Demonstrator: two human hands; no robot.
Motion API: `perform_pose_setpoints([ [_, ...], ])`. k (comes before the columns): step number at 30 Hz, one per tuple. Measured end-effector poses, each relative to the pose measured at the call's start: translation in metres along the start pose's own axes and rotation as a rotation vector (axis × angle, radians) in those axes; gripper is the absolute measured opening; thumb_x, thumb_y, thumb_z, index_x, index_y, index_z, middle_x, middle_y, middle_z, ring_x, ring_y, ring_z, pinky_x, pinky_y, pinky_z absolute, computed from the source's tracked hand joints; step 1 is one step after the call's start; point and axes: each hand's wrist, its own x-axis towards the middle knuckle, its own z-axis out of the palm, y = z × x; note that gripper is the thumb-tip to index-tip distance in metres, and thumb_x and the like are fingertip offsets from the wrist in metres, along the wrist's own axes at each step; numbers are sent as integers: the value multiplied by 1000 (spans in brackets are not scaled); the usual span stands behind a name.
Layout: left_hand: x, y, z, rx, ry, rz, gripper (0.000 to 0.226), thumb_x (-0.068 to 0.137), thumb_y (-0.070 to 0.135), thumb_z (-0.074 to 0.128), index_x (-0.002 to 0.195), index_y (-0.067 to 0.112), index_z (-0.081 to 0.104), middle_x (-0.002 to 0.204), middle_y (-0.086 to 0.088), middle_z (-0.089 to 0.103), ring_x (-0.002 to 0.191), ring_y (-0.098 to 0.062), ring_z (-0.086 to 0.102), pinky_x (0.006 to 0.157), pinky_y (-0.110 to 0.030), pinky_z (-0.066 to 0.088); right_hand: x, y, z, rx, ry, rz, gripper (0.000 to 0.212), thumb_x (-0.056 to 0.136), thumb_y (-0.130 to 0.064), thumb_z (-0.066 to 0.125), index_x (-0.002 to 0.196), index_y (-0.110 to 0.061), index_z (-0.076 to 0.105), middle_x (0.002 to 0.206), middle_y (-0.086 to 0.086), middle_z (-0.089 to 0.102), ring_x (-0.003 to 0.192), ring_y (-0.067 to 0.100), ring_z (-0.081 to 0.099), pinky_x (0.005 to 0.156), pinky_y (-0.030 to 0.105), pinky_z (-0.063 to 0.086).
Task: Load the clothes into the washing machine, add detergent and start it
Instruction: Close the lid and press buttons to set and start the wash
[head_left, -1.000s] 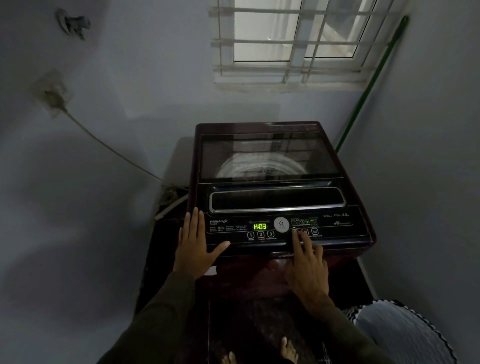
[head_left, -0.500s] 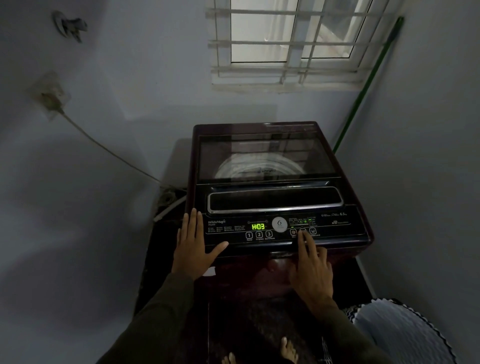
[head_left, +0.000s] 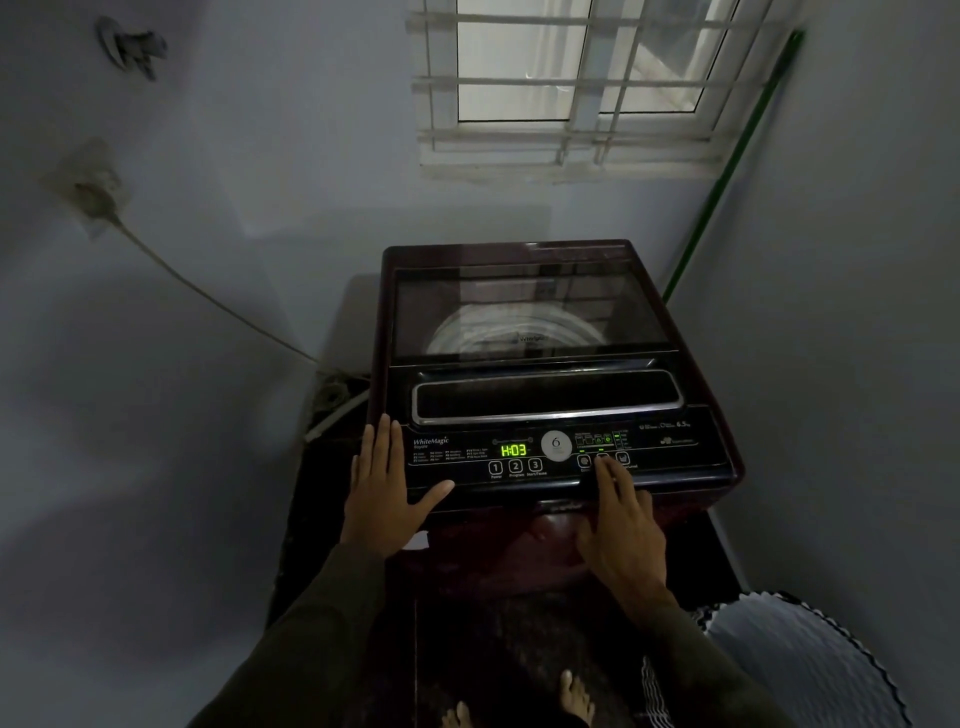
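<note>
Standing against the back wall, below a white barred window (head_left: 571, 78), a dark maroon top-loading washing machine (head_left: 509, 254) is seen from above. Its tinted glass lid (head_left: 530, 306) is closed, and the pale rim of the drum (head_left: 519, 332) is made out through it; what lies inside cannot be told. Along the near edge a black control panel (head_left: 670, 447) is set, on which a green display (head_left: 514, 450) is lit with "H:03". The left hand (head_left: 384, 488) is laid flat on the panel's left corner, fingers straight and together, thumb spread onto the panel; nothing is held. The right hand (head_left: 623, 530) is stretched to the right-hand group of three buttons, and the middle one is touched by its extended index fingertip (head_left: 602, 467); the other fingers are loosely bent and nothing is gripped. A green pole (head_left: 727, 171) is leaned in the right corner behind the machine. On the left wall a plug (head_left: 96, 195) is seated in a socket, and its pale cord (head_left: 208, 301) is run down towards the machine's rear. A white ribbed basket (head_left: 810, 665) is placed on the floor at the lower right, and bare feet (head_left: 574, 696) are seen at the bottom edge.
</note>
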Motion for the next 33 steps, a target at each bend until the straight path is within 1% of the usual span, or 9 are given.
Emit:
perform_pose_setpoints([
  [3, 0, 1, 0, -5, 4, 3, 114, 76, 89, 24, 155, 14, -8, 163, 0, -18, 148, -16, -20, 120, -50, 6, 0, 6, -7, 27, 15, 59, 86, 80, -51, 49, 154, -19, 17, 160, -7, 13, 131, 26, 36, 90, 42, 51],
  [7, 0, 0, 1, -5, 7, 8, 114, 76, 89, 25, 155, 13, -7, 163, 0, -17, 149, -17, -19, 120, -51, 6, 1, 14, -11, -22, 12, 46, 92, 73, -58, 35, 155, -20, 17, 160, -8, 15, 127, 27, 39, 90, 45, 53],
  [12, 0, -1, 1, 2, 6, 5, 114, 77, 89, 24, 155, 14, -8, 163, 0, -17, 149, -17, -20, 120, -51, 7, 5, 13, -6, -11, 2, 74, 81, 84, -36, 53, 155, -21, 15, 160, -10, 13, 125, 26, 39, 90, 44, 51],
  [16, 0, 0, 1, -4, 5, 5, 114, 76, 89, 24, 155, 13, -7, 163, -1, -15, 149, -18, -18, 120, -52, 7, 8, 15, -6, -11, 9, 74, 79, 83, -19, 55, 153, -23, 19, 159, -12, 17, 121, 24, 39, 86, 41, 52],
  [21, 0, -1, 1, -1, -9, 0, 113, 76, 89, 24, 155, 16, -11, 162, 0, -20, 148, -17, -21, 120, -51, 6, 11, 15, -11, -33, 22, 59, 77, 78, -13, 58, 149, -20, 28, 152, -10, 24, 122, 25, 39, 85, 41, 54],
  [24, 0, 0, 0, -6, -11, -5, 115, 75, 90, 23, 155, 15, -10, 162, 0, -19, 149, -17, -20, 120, -51, 5, 12, 15, -12, -8, 24, 83, 77, 76, -10, 59, 147, -23, 31, 150, -10, 26, 123, 25, 38, 85, 42, 54],
  [27, 0, 0, -1, -15, -19, -9, 117, 73, 92, 21, 155, 15, -11, 162, 0, -20, 148, -16, -22, 121, -50, 4, 12, 12, -11, 3, 21, 94, 74, 77, -12, 60, 145, -21, 33, 149, -7, 26, 125, 25, 38, 85, 42, 55],
  [30, -1, 1, -1, -30, -22, -7, 117, 73, 92, 22, 154, 16, -14, 162, 1, -22, 147, -15, -24, 120, -50, 2, 10, 4, -8, -16, 13, 94, 73, 79, -23, 63, 145, -18, 31, 151, -5, 23, 126, 26, 35, 86, 43, 55],
  [33, -1, 1, -2, -31, -21, -4, 117, 73, 92, 21, 154, 16, -14, 161, 2, -22, 147, -15, -25, 120, -50, 2, 2, -14, 5, -27, -23, -20, 76, 85, -29, 63, 150, -23, 24, 155, -8, 19, 131, 23, 31, 93, 37, 52],
])
